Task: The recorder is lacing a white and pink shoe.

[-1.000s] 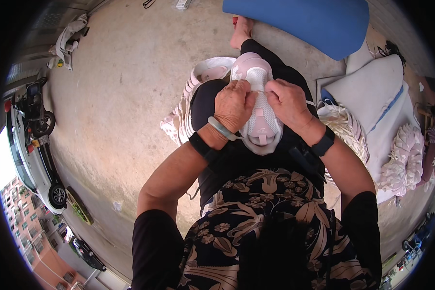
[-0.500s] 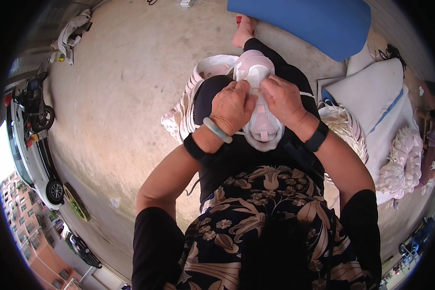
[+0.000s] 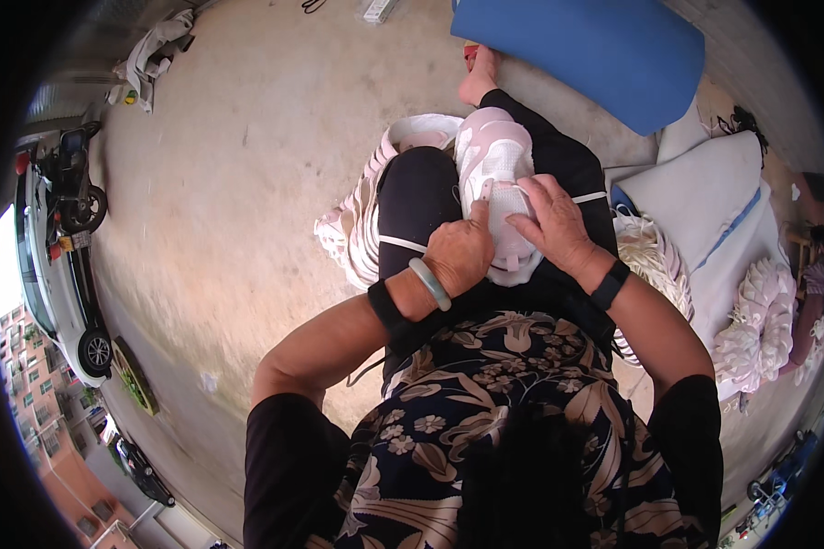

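A pink and white shoe upper (image 3: pixel 499 146) lies lengthwise across my lap, between my thighs, its rounded toe pointing away from me. My left hand (image 3: pixel 460 254) is closed on its left side near the lacing edge, the index finger stretched along the edge. On the other side, my right hand (image 3: pixel 557 220) has its thumb over the tongue (image 3: pixel 511 229) and its fingers bent at the right lacing edge. What lies between those fingertips is partly hidden. A fanned stack of similar uppers (image 3: pixel 362 215) sits beside my left leg, and another stack (image 3: pixel 655 252) beside my right.
A large blue sheet (image 3: pixel 586 59) lies ahead on the right, near my bare foot (image 3: pixel 481 80). Grey-white sheeting (image 3: pixel 714 197) spreads on the right, with a pile of pink-white pieces (image 3: pixel 755 316) by it. A motorcycle (image 3: pixel 78 197) and white car (image 3: pixel 55 293) stand far left.
Both hands have slid along the upper toward its heel end, uncovering more of the toe and lacing area. The right hand's fingers have opened somewhat. The view has shifted slightly.
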